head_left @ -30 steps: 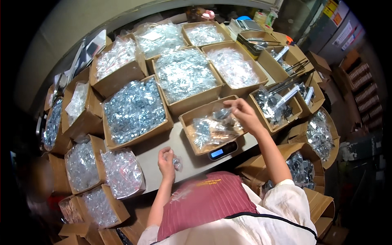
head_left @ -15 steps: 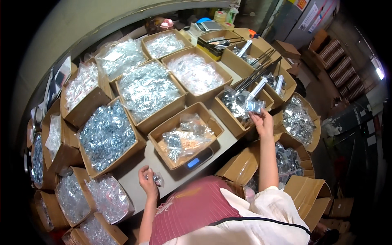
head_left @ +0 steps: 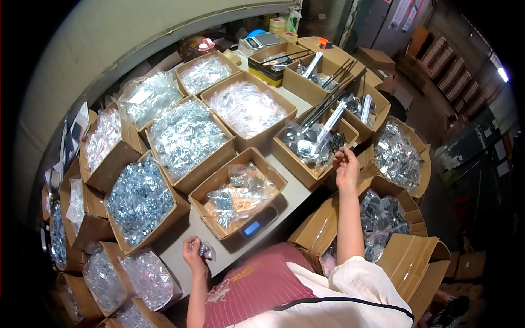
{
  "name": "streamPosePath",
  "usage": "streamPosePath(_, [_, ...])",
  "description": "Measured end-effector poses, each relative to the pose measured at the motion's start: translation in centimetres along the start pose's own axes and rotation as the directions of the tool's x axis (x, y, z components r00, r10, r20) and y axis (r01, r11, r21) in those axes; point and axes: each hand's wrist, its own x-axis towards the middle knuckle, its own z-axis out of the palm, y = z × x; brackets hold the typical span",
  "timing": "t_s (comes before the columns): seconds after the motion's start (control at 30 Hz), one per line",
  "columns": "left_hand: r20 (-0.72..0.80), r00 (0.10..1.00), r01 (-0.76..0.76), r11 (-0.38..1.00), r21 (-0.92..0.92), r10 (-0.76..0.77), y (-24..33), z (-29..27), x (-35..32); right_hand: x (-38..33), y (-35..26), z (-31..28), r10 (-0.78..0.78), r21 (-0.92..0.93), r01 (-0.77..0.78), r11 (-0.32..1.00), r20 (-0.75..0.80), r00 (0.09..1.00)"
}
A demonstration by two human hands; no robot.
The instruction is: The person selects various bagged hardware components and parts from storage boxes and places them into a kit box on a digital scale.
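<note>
The head view shows the small clear bag of metal parts point(head_left: 205, 250) pinched in the left hand point(head_left: 195, 252), low over the near edge of the tabletop point(head_left: 183, 252), just to the left of the scale point(head_left: 257, 224) and the open box of bagged parts point(head_left: 238, 192) that sits on it. The right hand point(head_left: 346, 168) has moved: a second ago it was over that box on the scale, and now it is out to the right, fingers curled loosely at the near corner of the box of long metal rods and bagged hardware point(head_left: 313, 143); whether it grips anything I cannot tell, as the fingertips are too small to read. The left hand has stayed close to the body with its bag throughout. My judgement is that the drop into the scale box is done and the right hand is at the rod box for a fresh piece. Beyond the right hand, further boxes of shiny bagged parts point(head_left: 397, 156) lie to its right and below it. Beyond the left hand, a box of loose silvery pieces point(head_left: 140, 198) stands just ahead, with more boxes of clear bags point(head_left: 186, 136) behind.
</note>
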Motion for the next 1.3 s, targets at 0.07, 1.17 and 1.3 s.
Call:
streamPosePath(0.07, [0.034, 0.979, 0.203, 0.975, -0.086, -0.201, 1.5, -0.2, 0.5, -0.6, 0.1, 0.5, -0.014, -0.023, 0.014, 1.000, 0.027, 1.000])
streamPosePath(1.17, [0.549, 0.808, 0.400, 0.884, -0.243, -0.215, 16.0, 9.1, -2.8, -2.6, 0.9, 2.2, 0.038, -0.290, 0.012, 0.957, 0.168, 0.985])
streamPosePath(1.3, [0.546, 0.807, 0.368, 0.914, -0.169, -0.223, 15.3, 8.3, -2.5, -2.3, 1.1, 2.0, 0.038, -0.300, 0.016, 0.954, 0.173, 0.984])
